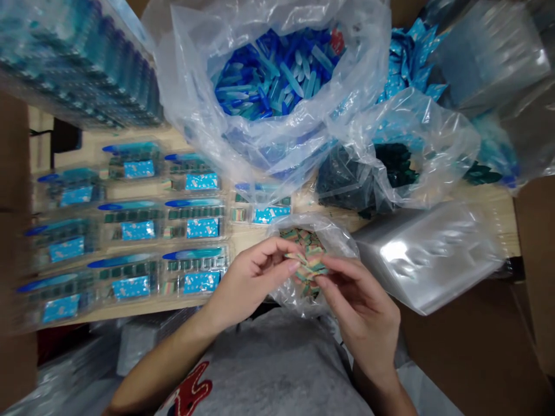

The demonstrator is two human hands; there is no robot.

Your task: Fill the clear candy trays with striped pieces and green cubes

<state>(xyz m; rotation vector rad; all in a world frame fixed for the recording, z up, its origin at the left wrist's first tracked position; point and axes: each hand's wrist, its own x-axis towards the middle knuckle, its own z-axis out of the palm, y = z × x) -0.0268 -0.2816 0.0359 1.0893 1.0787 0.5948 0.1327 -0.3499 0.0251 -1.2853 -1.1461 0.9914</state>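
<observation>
My left hand (254, 274) and my right hand (359, 306) meet over a small clear bag (321, 237) of striped, multicoloured little pieces. Both hands pinch a small stack of those striped pieces (309, 264) between the fingertips, just above the bag's mouth. To the left, several filled clear packets (191, 216) lie in rows on the wooden table (498, 214); each holds a blue pen-like item, dark green pieces and a light blue card.
A big clear bag of blue pen-like items (277, 75) stands at the back centre. A bag of dark green pieces (373, 173) sits right of it. A stack of empty clear sleeves (429, 254) lies to the right. Finished packets (82, 63) are piled at the back left. Cardboard box walls (533, 260) border the right side.
</observation>
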